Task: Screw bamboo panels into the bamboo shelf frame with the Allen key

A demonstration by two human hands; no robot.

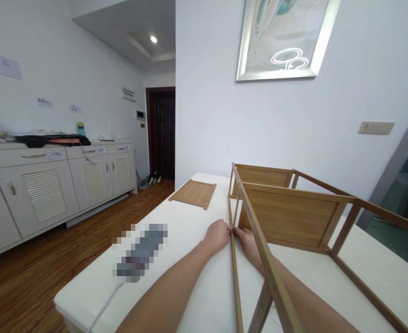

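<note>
Had left hand (218, 235) and right hand (247, 244) curled partly closed at a rail (235, 270); could not tell whether gripping; saw wooden frame (265, 249) right on counter (179, 236), two panels (290, 215) already fitted, loose panel (194, 193) apart, far left.

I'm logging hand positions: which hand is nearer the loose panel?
Left. The loose panel lies beyond the left hand, on its side of the rail; the right hand is across that rail, farther off.
</note>
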